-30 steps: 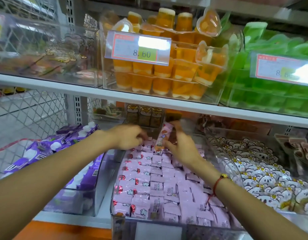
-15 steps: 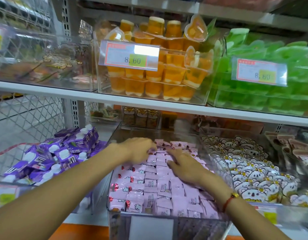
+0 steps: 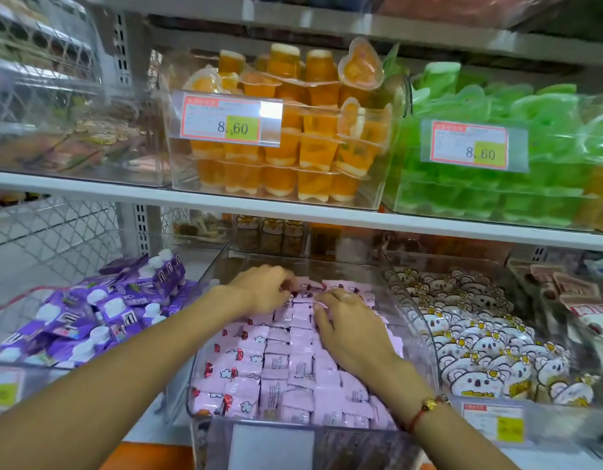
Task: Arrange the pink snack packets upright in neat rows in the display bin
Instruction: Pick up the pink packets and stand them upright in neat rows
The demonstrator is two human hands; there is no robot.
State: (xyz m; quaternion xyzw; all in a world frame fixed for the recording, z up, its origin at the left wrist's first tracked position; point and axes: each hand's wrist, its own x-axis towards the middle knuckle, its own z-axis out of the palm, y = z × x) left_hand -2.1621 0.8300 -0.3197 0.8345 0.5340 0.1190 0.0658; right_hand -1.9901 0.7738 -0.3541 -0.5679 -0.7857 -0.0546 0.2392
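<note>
The pink snack packets (image 3: 286,364) are filling the clear display bin (image 3: 210,276) on the lower shelf, standing in tight rows from the near wall back toward the far end, so that each one is propping up its neighbours. You are working at the far rows, where the order looks least settled. Your left hand (image 3: 262,288) is curling its fingertips onto the packets at the far left, though I cannot tell whether it is pinching one. Your right hand (image 3: 351,325) is lying flat with fingers spread over the rows on the right, probably pressing them level. A second ago your right hand was lifting one packet above the bin; now that packet is down among the others and both hands are sitting lower. Purple pouches (image 3: 100,310) are lying in the bin to the left, koala-print packets (image 3: 480,354) to the right.
</note>
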